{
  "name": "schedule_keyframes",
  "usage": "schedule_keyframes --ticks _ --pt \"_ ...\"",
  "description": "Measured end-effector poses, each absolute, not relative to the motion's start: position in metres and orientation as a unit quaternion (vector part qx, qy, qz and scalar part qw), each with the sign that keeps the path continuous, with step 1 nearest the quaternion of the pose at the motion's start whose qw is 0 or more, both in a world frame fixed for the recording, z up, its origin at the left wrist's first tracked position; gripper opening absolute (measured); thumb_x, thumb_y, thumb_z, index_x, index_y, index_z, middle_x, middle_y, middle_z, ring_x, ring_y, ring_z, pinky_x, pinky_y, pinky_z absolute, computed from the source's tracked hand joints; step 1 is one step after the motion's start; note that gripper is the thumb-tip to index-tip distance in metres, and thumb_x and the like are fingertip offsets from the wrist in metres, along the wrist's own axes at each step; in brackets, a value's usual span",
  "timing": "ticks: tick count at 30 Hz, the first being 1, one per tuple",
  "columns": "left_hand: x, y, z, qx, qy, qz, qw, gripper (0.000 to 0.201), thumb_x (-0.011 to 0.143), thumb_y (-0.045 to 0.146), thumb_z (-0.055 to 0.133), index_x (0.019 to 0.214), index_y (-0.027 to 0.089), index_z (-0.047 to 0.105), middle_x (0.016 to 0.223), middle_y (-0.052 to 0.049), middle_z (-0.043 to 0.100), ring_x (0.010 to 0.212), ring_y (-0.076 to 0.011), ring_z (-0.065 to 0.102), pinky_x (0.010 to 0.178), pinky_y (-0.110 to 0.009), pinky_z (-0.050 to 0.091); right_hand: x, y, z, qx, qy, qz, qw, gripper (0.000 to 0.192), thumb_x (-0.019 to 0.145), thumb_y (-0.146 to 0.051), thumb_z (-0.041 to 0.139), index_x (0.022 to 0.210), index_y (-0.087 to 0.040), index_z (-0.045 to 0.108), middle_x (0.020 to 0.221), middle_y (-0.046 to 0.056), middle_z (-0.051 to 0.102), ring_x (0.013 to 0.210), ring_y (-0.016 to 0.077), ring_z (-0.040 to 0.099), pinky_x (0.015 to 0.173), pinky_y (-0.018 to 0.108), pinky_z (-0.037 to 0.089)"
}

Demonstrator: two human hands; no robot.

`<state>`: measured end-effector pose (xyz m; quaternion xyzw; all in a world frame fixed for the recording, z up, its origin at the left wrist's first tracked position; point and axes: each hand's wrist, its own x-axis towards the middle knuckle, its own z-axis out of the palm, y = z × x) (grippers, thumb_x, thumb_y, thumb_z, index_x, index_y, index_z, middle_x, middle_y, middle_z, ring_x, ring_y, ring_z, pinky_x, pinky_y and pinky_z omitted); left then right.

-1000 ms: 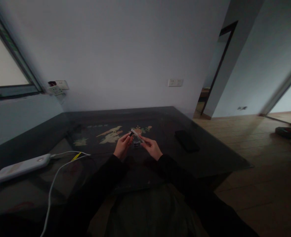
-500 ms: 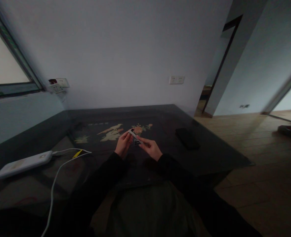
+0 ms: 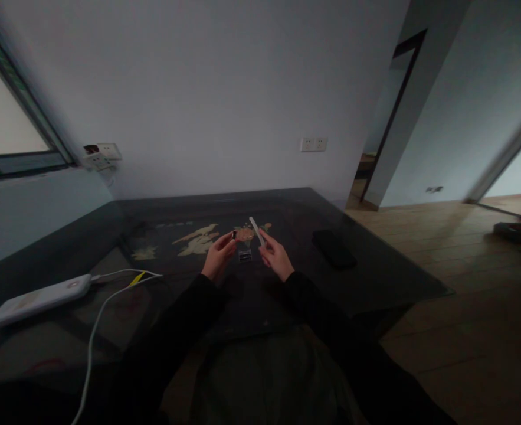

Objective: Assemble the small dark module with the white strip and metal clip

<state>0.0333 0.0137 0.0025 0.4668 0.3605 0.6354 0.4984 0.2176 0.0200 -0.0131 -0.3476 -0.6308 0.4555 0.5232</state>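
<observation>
My left hand [image 3: 218, 255] pinches a small dark piece [image 3: 234, 235] between thumb and fingertips; its kind is too small to make out. In my right hand [image 3: 277, 257] is a thin, pale, flat stick [image 3: 254, 226], gripped at its lower end and tilted with its free end up and to the left. The two hands are apart over the table. Between and just below them, a small see-through case with dark bars [image 3: 245, 256] lies on the dark tabletop [image 3: 260, 313].
On the left lies a white power bank [image 3: 39, 300] with a white cable [image 3: 92, 336] bearing a yellow tag [image 3: 137, 278]. A black phone-like slab [image 3: 333, 249] rests on the right. The table meets a wall with sockets [image 3: 314, 144].
My hands have drawn apart. The pale stick, earlier slanting across both hands, now points upward in my right hand alone. The small case between them has come into fuller view.
</observation>
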Motion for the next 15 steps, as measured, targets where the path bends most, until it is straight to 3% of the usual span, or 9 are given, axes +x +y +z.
schedule_keyframes --ticks 3,6,10,15 --pt "0.032 0.017 0.0 0.475 0.386 0.619 0.492 0.062 0.06 0.033 0.078 0.116 0.014 0.059 0.084 -0.005 0.066 0.063 -0.0081 0.055 0.058 -0.019 0.039 0.22 0.029 -0.02 -0.421 -0.63 0.443 0.478 0.063 0.081 -0.019 0.047 0.142 -0.021 0.032 0.068 -0.005 0.053 0.037 0.0048 0.042 0.038 0.019 0.038" --pt "0.032 0.019 -0.003 0.5 0.402 0.597 0.481 0.065 0.059 0.033 0.078 0.118 0.013 0.057 0.076 -0.003 0.065 0.061 -0.009 0.055 0.056 -0.02 0.039 0.222 0.032 -0.025 -0.48 -0.664 0.35 0.453 0.056 0.083 -0.018 0.045 0.139 -0.018 0.04 0.069 -0.001 0.06 0.047 0.0096 0.052 0.054 0.024 0.048" --pt "0.034 0.018 -0.004 0.511 0.416 0.591 0.466 0.061 0.058 0.03 0.079 0.114 0.013 0.059 0.073 0.0 0.063 0.061 -0.0086 0.056 0.057 -0.019 0.04 0.223 0.03 -0.027 -0.503 -0.712 0.245 0.426 0.048 0.085 -0.016 0.044 0.133 -0.021 0.047 0.085 0.006 0.069 0.074 0.0162 0.064 0.077 0.028 0.048" --pt "0.036 0.015 -0.004 0.527 0.422 0.591 0.442 0.055 0.059 0.028 0.078 0.109 0.014 0.06 0.071 0.0 0.062 0.062 -0.01 0.057 0.057 -0.02 0.04 0.22 0.022 -0.021 -0.57 -0.734 0.184 0.32 0.046 0.087 -0.016 0.043 0.132 -0.021 0.048 0.104 0.01 0.069 0.094 0.021 0.065 0.086 0.03 0.045"
